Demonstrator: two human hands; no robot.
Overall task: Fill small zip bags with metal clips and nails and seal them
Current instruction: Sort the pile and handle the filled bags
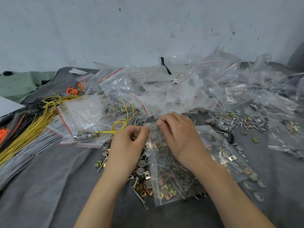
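Lower centre: loose metal clips and nails [141,186] on grey cloth [57,186]. Clear zip bag [166,178] lies over them, clips and nails inside. Left hand [130,143] and right hand [180,137] both pinch its top edge, mid-frame. Yellow wires [32,129] left; heap of bags [164,91] upper centre.

Yellow wires [32,125] and grey cables [24,153] lie left on grey cloth [57,186], orange ties [72,91] behind.
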